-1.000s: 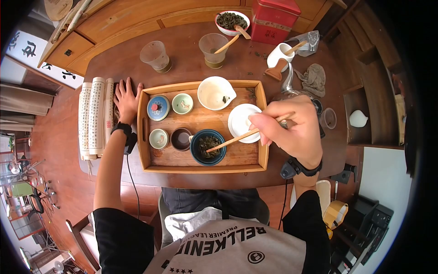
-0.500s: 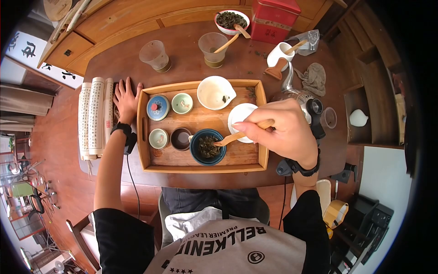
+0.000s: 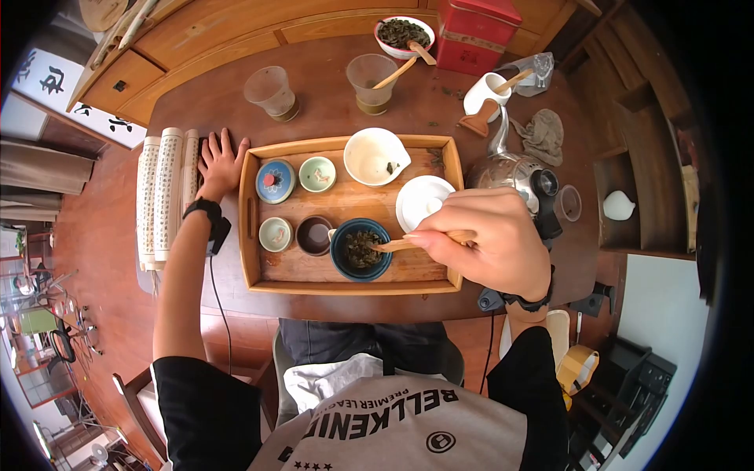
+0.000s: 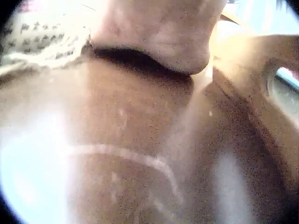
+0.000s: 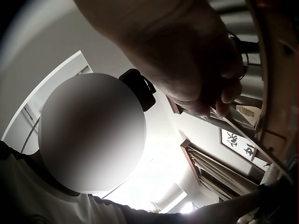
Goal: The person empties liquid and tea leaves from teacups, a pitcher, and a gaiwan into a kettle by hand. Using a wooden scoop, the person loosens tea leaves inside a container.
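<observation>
My right hand (image 3: 491,239) pinches a slim wooden stick (image 3: 399,243) between thumb and fingers. The stick slants down left into a dark blue cup (image 3: 338,263), its tip among wet tea leaves (image 3: 363,247). In the right wrist view the stick (image 5: 254,140) runs out from the fingertips. Just behind that hand a white lid (image 3: 416,196) is partly covered by it. Palm down with spread fingers, my left hand (image 3: 222,163) rests on the table between the tray's left end and paper scrolls (image 3: 169,196). Only its heel (image 4: 159,42) shows in the left wrist view.
The wooden tray (image 3: 353,289) also carries a white pouring bowl (image 3: 373,157), small cups and a blue lid (image 3: 275,180). A metal kettle (image 3: 503,173) stands beyond its right edge. At the back are two glasses, a leaf bowl (image 3: 389,51) and a red tin (image 3: 475,39).
My right hand has rolled over, its back now facing up, and the stick has turned from a thin edge to a broader side. Its tip stays in the blue cup. My left hand stays put.
</observation>
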Demonstrator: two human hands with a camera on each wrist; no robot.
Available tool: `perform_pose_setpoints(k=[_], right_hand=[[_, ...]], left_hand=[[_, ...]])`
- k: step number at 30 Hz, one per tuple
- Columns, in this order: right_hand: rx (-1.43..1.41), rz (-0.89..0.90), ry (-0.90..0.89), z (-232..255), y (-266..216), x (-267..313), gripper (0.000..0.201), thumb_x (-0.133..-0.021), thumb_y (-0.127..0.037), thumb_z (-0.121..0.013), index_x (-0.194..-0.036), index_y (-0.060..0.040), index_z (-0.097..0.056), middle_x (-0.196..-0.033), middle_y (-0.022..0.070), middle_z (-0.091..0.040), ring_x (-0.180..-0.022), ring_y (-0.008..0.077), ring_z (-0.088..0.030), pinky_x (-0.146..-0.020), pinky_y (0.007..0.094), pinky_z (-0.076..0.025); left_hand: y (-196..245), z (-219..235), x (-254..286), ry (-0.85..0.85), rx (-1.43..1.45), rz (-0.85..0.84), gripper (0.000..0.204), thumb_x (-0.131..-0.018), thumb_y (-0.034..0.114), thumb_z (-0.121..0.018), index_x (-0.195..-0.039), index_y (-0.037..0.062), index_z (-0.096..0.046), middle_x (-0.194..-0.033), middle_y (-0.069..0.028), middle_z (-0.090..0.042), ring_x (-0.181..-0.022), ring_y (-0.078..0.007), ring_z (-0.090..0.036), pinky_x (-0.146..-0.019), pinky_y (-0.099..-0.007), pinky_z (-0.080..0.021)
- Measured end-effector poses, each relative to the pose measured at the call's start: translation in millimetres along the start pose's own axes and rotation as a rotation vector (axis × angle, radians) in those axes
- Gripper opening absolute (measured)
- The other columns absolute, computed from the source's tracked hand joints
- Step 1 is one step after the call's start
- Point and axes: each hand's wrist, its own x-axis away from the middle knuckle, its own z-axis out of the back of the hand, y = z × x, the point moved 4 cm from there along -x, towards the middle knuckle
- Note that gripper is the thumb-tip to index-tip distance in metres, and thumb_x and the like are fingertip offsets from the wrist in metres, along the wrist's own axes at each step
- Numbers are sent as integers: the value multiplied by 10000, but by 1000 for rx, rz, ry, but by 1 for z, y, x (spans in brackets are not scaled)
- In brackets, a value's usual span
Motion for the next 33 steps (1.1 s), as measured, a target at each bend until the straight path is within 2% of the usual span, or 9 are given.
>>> perform_pose_setpoints(k=[7,9,11,13,22,23,27,29,33], right_hand=[[-117,26,208,13,-12,5,95,-796,-75,-748,-825,0,-697,-645,97,-632,-531,247,-596,-501,314,-454],[85,-43,-117,-3,-3,9,78,-806,-54,-723,-834,15,-696,-638,96,-630,-532,233,-605,-498,307,-458],[54,-29,-128,-5,-3,7,70,-805,-38,-712,-841,20,-697,-631,90,-627,-541,216,-615,-502,301,-463],[-70,-9,81,7,-10,6,61,-811,-39,-704,-846,11,-701,-643,90,-633,-543,215,-617,-511,302,-471],[-158,16,158,9,-18,7,126,-898,-46,-622,-913,45,-707,-670,112,-671,-543,163,-632,-516,241,-480],[-139,47,164,8,-22,8,126,-898,-46,-622,-913,45,-707,-670,112,-671,-543,163,-632,-516,241,-480],[-353,-305,247,15,-26,39,177,-959,-98,-588,-963,36,-703,-696,63,-684,-532,68,-591,-480,202,-454],[-447,-391,302,15,-26,64,239,-989,-139,-551,-977,49,-697,-698,78,-679,-543,77,-595,-480,195,-447],[-578,-409,418,-1,-32,110,289,-1023,-178,-494,-1048,48,-673,-774,83,-673,-620,87,-601,-519,191,-421]], left_hand=[[-1,2,-9,-165,-5,61,871,-903,741,-276,-1559,185,-135,-1615,-169,-93,-1486,-362,-54,-1165,-560,-71],[-1,3,-8,-173,-5,68,872,-903,742,-274,-1559,185,-131,-1614,-170,-92,-1486,-361,-56,-1165,-561,-72],[0,3,-8,-170,-12,66,873,-903,742,-273,-1560,184,-131,-1614,-170,-92,-1486,-360,-56,-1164,-562,-73],[-1,2,-8,-168,-16,68,874,-903,743,-271,-1560,183,-131,-1614,-171,-93,-1486,-359,-56,-1164,-563,-74],[1,4,-3,-117,-31,10,856,-920,720,-279,-1549,151,-166,-1598,-194,-137,-1472,-399,-106,-1152,-597,-132],[-37,-53,-35,-7,-350,-162,836,-935,698,-273,-1546,138,-165,-1588,-220,-147,-1458,-422,-140,-1131,-614,-199],[-11,-8,-17,-67,-310,-240,741,-977,612,-287,-1505,92,-267,-1519,-278,-262,-1406,-467,-249,-1070,-625,-313],[18,64,14,30,198,-324,527,-1014,459,-365,-1234,24,-565,-1305,-253,-520,-1238,-409,-467,-995,-525,-416],[22,98,24,288,235,-481,372,-999,346,-482,-946,20,-652,-962,-256,-634,-907,-409,-597,-774,-482,-484]])
